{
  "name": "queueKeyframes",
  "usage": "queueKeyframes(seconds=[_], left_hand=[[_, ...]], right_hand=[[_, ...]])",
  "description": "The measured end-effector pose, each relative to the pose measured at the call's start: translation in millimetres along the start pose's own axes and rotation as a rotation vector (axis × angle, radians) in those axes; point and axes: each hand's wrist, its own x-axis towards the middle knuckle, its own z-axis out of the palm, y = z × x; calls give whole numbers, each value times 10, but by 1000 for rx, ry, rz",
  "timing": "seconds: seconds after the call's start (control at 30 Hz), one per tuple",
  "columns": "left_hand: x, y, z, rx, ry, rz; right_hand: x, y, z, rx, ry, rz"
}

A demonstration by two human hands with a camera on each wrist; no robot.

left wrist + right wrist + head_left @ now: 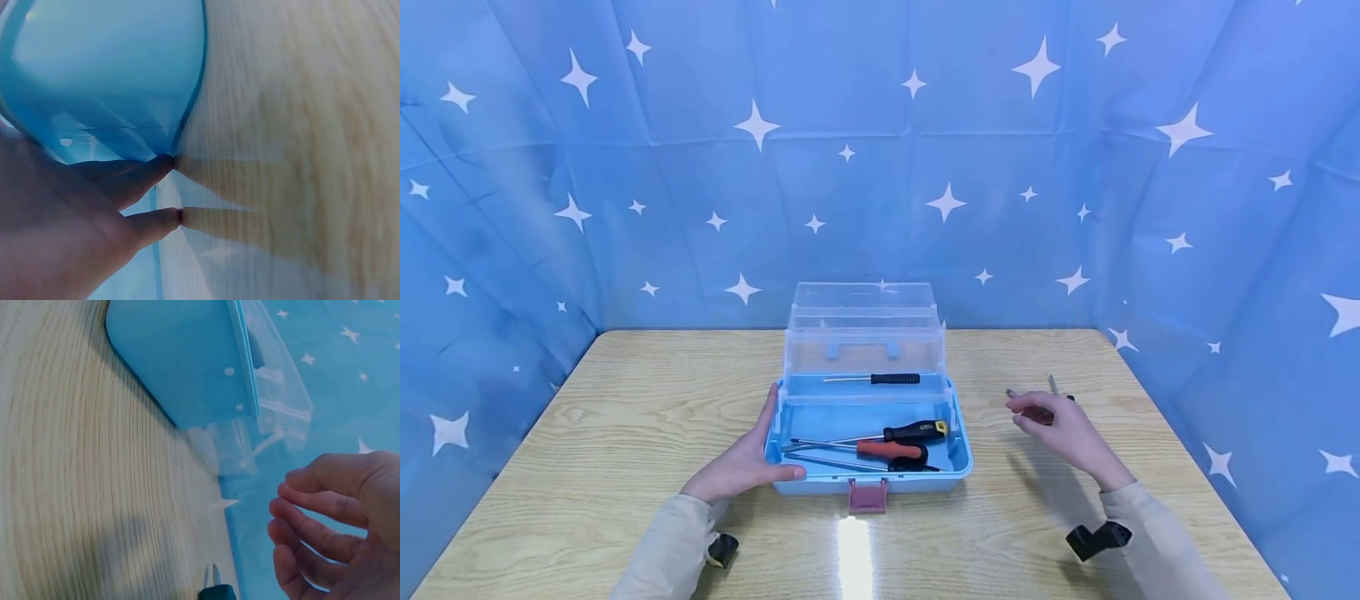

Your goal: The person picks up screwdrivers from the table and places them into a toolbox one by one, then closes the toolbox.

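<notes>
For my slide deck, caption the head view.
Left hand touches an open toolbox with screwdrivers inside; right hand hovers over the table.

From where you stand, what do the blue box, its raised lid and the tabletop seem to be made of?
Blue box: probably molded plastic, smooth with a soft sheen and rounded corners. Raised lid: likely clear plastic; the starry backdrop shows through. Tabletop: wood or laminate, unclear which; grain and a glossy reflection show.
</notes>
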Motion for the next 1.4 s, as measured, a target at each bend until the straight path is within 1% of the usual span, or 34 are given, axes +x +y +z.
queueKeyframes(seconds=[0.27, 0.43, 0.57, 0.8, 1.03, 1.2, 1.4], left_hand=[[-5, 4, -9, 27, -2, -5], [-8, 10, -4, 19, -1, -14], [1, -5, -3, 13, 0, -15], [8, -16, -3, 15, 1, -10], [-3, 10, -15, 24, -3, -2], [-8, 15, -22, 37, -4, 6], [-6, 10, -12, 21, -3, -8]], right_hand=[[-56, 75, -49, 6, -6, 12], [-89, 140, -67, -3, 7, 20], [-115, 167, -97, -12, 15, 9], [-148, 213, -146, -23, 6, 47], [-188, 248, -189, -27, 27, 55], [-218, 266, -216, -29, 26, 87], [-262, 303, -241, -20, 20, 141]])
